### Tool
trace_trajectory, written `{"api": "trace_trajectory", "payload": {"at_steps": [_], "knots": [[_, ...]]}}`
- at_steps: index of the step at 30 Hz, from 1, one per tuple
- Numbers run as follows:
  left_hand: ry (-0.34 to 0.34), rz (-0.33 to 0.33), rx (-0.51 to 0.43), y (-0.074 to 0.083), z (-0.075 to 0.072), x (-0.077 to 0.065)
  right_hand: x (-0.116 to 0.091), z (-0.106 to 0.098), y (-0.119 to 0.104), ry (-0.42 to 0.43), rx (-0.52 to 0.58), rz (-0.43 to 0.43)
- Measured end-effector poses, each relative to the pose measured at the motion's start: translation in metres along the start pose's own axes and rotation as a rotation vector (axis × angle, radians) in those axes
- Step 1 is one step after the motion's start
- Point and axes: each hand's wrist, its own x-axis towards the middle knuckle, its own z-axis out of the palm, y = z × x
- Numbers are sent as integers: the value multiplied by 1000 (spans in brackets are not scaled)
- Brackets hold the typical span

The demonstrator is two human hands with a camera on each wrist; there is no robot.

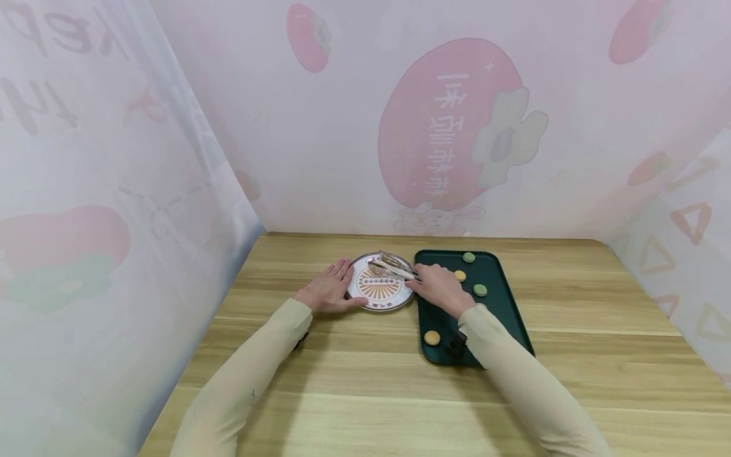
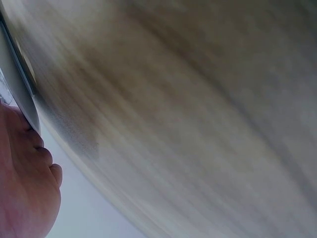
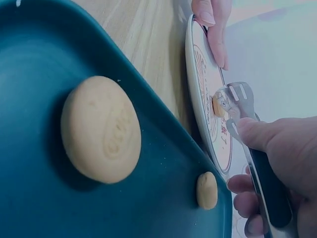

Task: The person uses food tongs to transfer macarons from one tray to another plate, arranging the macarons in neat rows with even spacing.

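A round white plate (image 1: 379, 304) with a dark rim and orange printed pattern lies on the table. My left hand (image 1: 331, 289) rests on its left edge, fingers straight and thumb spread along the near rim; the left wrist view catches this hand (image 2: 25, 173) only at its edge. With my right hand (image 1: 442, 289) I grip metal tongs (image 1: 402, 273) by their dark handles, the heads over the plate. At the tips of the tongs (image 3: 240, 101), a small yellowish macaron (image 3: 218, 105) shows, partly covered; whether it touches the plate I cannot tell.
A dark green tray (image 1: 511, 317) stands right of the plate, under my right forearm. On it lie several macarons, including a green macaron (image 1: 469, 257), another green macaron (image 1: 480, 290) and a yellow macaron (image 1: 432, 337). Printed curtains surround the wooden table (image 1: 354, 393).
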Motion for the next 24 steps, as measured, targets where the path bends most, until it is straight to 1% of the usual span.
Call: {"api": "trace_trajectory", "payload": {"at_steps": [7, 14, 16, 21, 24], "knots": [[-2, 0, -13, 0, -2, 0, -9, -6, 7, 14, 5, 6], [7, 2, -10, 1, -5, -2, -20, -9, 19, 75, 46, -6], [3, 0, -10, 1, -5, -2, -23, -9, 23, 74, 67, 3], [-5, 2, -17, 1, -4, -1, -30, -11, 32, 50, 77, 37], [-12, -2, -18, 1, -2, -1, -35, -13, 36, 50, 80, 37]]}}
